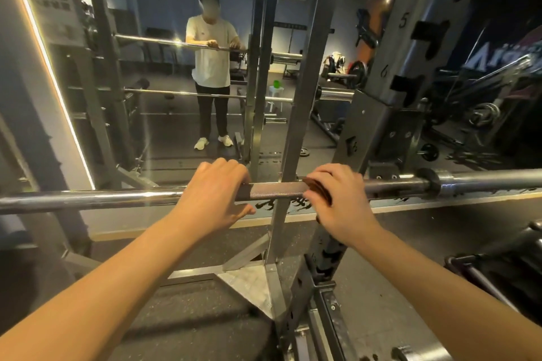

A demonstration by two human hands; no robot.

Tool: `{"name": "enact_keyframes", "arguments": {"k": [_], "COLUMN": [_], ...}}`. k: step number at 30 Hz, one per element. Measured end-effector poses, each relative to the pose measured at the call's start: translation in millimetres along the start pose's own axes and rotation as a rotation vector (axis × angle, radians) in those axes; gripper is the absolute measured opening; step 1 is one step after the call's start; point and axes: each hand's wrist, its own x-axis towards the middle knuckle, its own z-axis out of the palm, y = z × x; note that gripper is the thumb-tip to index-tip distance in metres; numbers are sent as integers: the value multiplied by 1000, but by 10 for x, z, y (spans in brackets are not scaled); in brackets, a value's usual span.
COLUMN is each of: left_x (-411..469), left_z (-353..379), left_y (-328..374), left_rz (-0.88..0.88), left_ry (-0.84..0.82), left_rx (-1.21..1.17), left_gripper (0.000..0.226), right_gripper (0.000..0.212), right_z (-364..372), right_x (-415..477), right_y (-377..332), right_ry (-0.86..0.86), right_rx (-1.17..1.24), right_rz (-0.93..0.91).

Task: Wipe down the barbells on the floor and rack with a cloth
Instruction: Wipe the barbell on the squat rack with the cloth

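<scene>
Curling over the barbell [275,190] from above, the left hand [214,193] grasps the bar at the middle of the frame, fingers on its far side and thumb pointing right beneath it. Just to the right, the right hand [337,199] clasps a brown cloth [319,192] against the same bar; how far the cloth wraps round is hard to tell. A knurled stretch of bar lies bare between the two hands. The barbell runs level across the frame, past the rack [381,126] at right, before a mirror [164,114].
</scene>
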Motion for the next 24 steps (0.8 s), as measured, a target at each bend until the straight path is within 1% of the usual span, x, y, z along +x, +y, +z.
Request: {"name": "enact_keyframes", "arguments": {"k": [2, 3, 5, 9, 13, 18, 21, 24], "left_x": [45, 63, 90, 130, 142, 125, 136, 153], "left_z": [15, 21, 39, 63, 73, 57, 33, 57], "left_y": [44, 61, 92, 113, 89, 90, 111, 82], "left_rz": [-15, -28, -51, -78, -63, 3, 22, 29], "left_ry": [-13, -17, -22, -15, -21, 10, -25, -19], "left_rx": [15, 22, 41, 80, 127, 140, 170, 177], "left_gripper": [42, 42, 39, 33, 31, 30, 31, 35], "right_gripper": [54, 61, 65, 60, 49, 43, 42, 41], "right_z": [74, 100, 142, 208, 195, 98, 52, 2], "right_x": [9, 19, 19, -16, 15, 106, 164, 228], "right_y": [-3, 4, 22, 79, 164, 197, 181, 169], "right_ry": [-70, -78, -65, -15, 4, -83, -187, -280], "right_rx": [-63, -94, -130, -148, -178, -156, -153, -102], "right_rz": [-13, -6, -5, -26, -143, -227, -196, -167]}}
